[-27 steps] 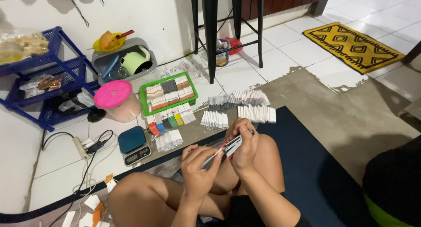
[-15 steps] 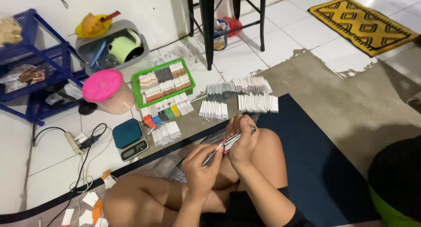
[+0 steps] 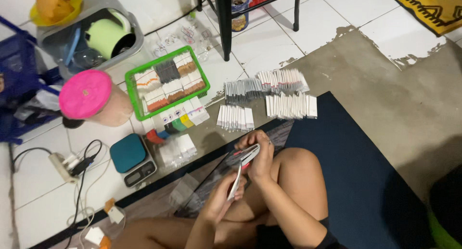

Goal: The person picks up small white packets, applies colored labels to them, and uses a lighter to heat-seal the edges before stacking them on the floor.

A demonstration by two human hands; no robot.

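Since 0.5 s ago, view shifted down; hands sit lower, nearer the knee. Left hand (image 3: 222, 197) grip closed on a thin white packet (image 3: 236, 181), held upright. Right hand (image 3: 260, 155) grip closed on a packet stack (image 3: 246, 153), just above it. Both well below the green tray (image 3: 166, 83); packet rows (image 3: 281, 92) right of tray, scale (image 3: 130, 155) below it.

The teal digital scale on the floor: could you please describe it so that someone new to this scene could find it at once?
Start at the green tray of small packets on the white tiled floor, then look below it, beside the dark mat. There lies the scale, just right of the white power strip. It alone has a smooth teal square top with a dark display strip along its front.
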